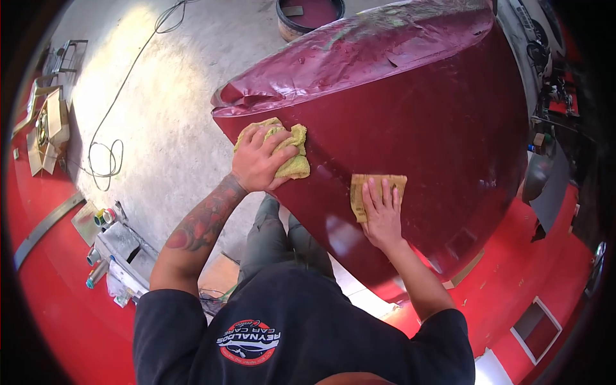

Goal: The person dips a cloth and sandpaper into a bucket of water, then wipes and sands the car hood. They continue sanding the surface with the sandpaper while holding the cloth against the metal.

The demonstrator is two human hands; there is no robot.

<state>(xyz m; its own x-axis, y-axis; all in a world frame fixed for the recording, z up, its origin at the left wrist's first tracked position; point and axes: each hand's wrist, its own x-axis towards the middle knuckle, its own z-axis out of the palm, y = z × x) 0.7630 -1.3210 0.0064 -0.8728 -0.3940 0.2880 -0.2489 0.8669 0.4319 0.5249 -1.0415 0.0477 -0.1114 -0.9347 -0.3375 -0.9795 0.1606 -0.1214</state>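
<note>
A dark red car panel (410, 128), glossy and wet-looking, stretches out before me, with plastic film (359, 61) along its far side. Near its left corner my left hand (262, 157) grips a bunched yellow towel (295, 160) against the surface. Farther right, a tan sheet of sandpaper (359, 199) with faint print lies on the panel. My right hand (383, 212) presses it down with fingers stretched across it; the thumb is mostly hidden.
Behind the panel stands a black bucket (282, 22) with reddish liquid. A dark cable (122, 90) loops over the concrete floor. At left are a cart (125, 253) with tape rolls and an opened cardboard box (54, 131). Various parts crowd the right edge.
</note>
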